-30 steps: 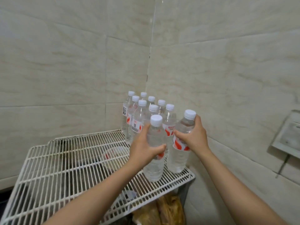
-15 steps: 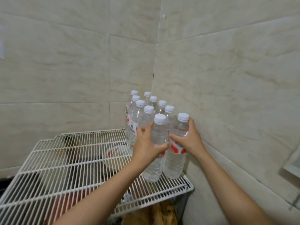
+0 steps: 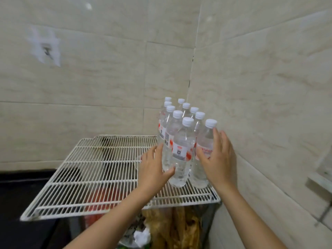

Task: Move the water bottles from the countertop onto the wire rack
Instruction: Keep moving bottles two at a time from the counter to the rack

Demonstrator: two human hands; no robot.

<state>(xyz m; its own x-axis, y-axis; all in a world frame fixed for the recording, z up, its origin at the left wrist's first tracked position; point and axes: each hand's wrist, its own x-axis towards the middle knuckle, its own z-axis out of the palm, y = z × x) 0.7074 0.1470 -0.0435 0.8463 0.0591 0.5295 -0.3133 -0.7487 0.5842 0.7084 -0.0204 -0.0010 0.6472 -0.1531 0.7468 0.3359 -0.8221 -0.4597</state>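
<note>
Several clear water bottles (image 3: 171,123) with white caps and red-white labels stand upright in two rows on the white wire rack (image 3: 89,168), packed into the tiled corner. The front-left bottle (image 3: 181,146) and front-right bottle (image 3: 204,141) stand nearest me on the rack. My left hand (image 3: 152,169) is to the left of the front-left bottle, fingers spread, only the thumb tip near its lower part. My right hand (image 3: 219,159) is spread beside the front-right bottle, the thumb lying across its label and the fingers straight.
Tiled walls close the rack in behind and on the right. Under the rack lie crumpled bags (image 3: 170,227) and something red (image 3: 106,196). A dark countertop (image 3: 21,186) lies to the left. A small shelf (image 3: 319,178) juts from the right wall.
Both hands set the two front bottles down on the rack and loosened their grip; the fingers have opened and drawn back slightly. The view has shifted left and up.
</note>
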